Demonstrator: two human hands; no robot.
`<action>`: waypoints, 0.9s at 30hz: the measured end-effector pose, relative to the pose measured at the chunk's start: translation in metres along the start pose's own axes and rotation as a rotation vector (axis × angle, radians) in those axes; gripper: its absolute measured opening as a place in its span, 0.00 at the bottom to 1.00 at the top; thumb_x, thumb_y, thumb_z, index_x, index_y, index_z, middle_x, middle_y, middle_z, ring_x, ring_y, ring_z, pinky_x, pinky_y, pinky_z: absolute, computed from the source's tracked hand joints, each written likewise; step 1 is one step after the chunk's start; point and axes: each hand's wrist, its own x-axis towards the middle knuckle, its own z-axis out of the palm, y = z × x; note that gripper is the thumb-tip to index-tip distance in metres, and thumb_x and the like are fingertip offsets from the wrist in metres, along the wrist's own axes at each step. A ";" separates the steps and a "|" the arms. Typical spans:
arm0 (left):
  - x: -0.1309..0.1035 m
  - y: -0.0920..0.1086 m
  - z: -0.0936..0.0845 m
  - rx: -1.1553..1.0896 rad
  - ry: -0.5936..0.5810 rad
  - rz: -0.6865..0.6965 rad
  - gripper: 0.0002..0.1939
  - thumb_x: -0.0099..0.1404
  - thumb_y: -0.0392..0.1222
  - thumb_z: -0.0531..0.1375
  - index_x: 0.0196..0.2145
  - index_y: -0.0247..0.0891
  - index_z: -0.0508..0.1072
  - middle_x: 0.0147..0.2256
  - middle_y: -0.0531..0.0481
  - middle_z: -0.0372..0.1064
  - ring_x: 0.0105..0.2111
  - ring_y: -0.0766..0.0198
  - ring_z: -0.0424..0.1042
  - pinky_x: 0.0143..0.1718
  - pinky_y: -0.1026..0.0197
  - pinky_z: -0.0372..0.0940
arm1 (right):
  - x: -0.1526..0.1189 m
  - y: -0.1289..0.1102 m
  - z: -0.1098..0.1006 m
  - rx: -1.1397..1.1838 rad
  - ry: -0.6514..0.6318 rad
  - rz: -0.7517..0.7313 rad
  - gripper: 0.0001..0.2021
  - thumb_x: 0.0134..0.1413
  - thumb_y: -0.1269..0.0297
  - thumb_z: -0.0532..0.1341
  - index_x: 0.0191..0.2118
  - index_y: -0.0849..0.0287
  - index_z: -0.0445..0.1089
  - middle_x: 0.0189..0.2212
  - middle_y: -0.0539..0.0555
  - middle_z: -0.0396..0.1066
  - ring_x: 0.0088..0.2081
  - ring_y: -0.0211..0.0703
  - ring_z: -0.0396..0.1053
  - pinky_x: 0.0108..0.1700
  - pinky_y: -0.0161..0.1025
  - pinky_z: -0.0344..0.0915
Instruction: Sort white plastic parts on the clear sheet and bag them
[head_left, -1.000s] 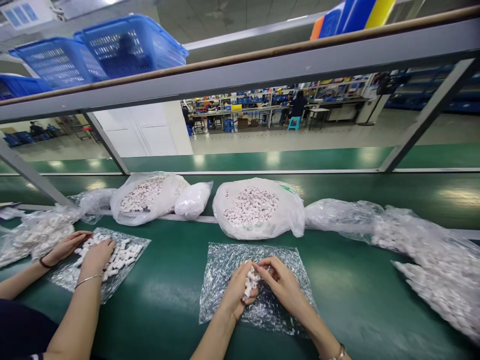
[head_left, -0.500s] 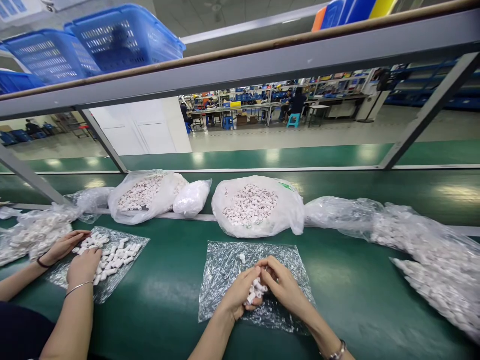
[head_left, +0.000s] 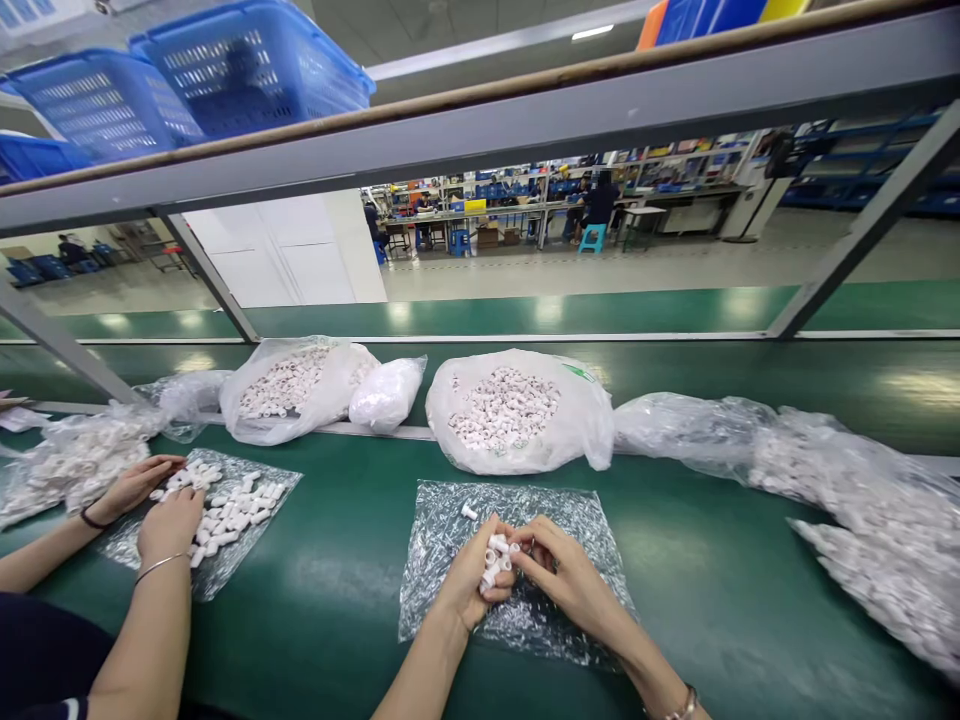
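In the head view, my left hand [head_left: 471, 578] is cupped around several small white plastic fittings [head_left: 493, 566], hollow and tube-shaped. Close on its right, the thumb and fingertips of my right hand [head_left: 561, 572] pinch at a fitting [head_left: 515, 549] on the edge of that handful. Both hands are above a flat clear plastic bag [head_left: 559, 640] with a crinkled surface. One loose fitting [head_left: 469, 512] lies tilted on the bag, beyond my left hand. My left palm is partly hidden by the fittings.
Behind my hands sits an open white bag [head_left: 592, 430] of small pale parts. Filled clear bags [head_left: 832, 470] lie at right. At left, a co-worker's hands [head_left: 169, 525] touch white fittings on another clear bag. A shelf [head_left: 480, 135] carrying blue baskets [head_left: 247, 75] crosses overhead.
My left fingers have spread, showing more of the handful, and the right fingertips have shifted to its right edge. The loose fitting has moved left and changed its tilt.
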 end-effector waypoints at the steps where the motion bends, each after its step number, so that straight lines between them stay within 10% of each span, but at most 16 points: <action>1: 0.001 0.000 0.000 -0.008 0.001 0.001 0.19 0.63 0.56 0.62 0.36 0.37 0.65 0.22 0.58 0.60 0.12 0.79 0.52 0.11 0.73 0.34 | 0.000 0.000 -0.001 0.041 0.003 0.020 0.10 0.66 0.54 0.56 0.41 0.53 0.71 0.33 0.51 0.65 0.32 0.43 0.64 0.34 0.40 0.59; 7: 0.002 0.002 -0.001 -0.039 0.000 0.027 0.17 0.64 0.53 0.62 0.37 0.35 0.66 0.26 0.54 0.65 0.13 0.80 0.52 0.12 0.73 0.35 | 0.006 0.004 -0.010 0.363 0.016 0.200 0.13 0.65 0.50 0.55 0.42 0.55 0.66 0.29 0.49 0.66 0.28 0.40 0.62 0.30 0.37 0.58; 14: 0.000 0.002 0.001 -0.007 0.018 0.041 0.17 0.61 0.52 0.64 0.37 0.34 0.67 0.26 0.55 0.65 0.13 0.80 0.53 0.12 0.72 0.35 | 0.006 0.022 -0.003 -0.034 0.205 0.125 0.12 0.64 0.54 0.57 0.44 0.54 0.69 0.36 0.53 0.69 0.29 0.42 0.64 0.34 0.41 0.62; 27: -0.004 -0.008 0.009 0.193 0.034 0.088 0.21 0.60 0.58 0.64 0.36 0.39 0.64 0.23 0.60 0.61 0.11 0.78 0.53 0.11 0.70 0.34 | 0.000 0.003 -0.009 -0.019 -0.029 0.038 0.08 0.64 0.56 0.59 0.43 0.50 0.72 0.39 0.51 0.66 0.31 0.40 0.63 0.34 0.39 0.62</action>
